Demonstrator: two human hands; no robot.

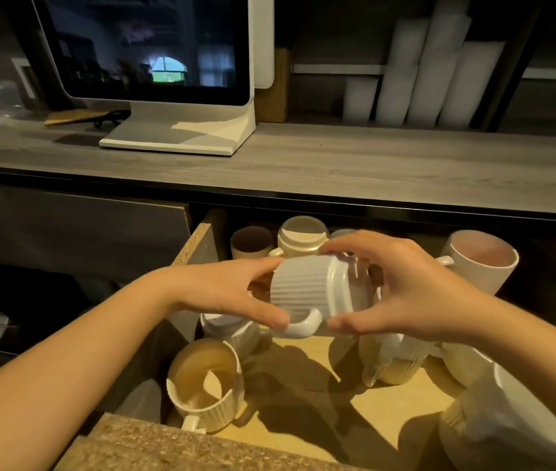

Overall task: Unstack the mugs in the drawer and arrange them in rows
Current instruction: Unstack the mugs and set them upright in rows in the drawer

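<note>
A ribbed white mug (pixel 307 287) is gripped sideways by L hand (pixel 232 290) & R hand (pixel 402 287) above the open drawer (pixel 365 416).

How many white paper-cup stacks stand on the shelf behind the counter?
4, side by side at upper right: a short stack, then three taller stacks leaning against each other. More may be hidden behind them.

A white ribbed mug (pixel 307 289) is held on its side above the open drawer (pixel 365 413) by the left hand (pixel 232 290) and right hand (pixel 402 287); other mugs are seen below.
</note>
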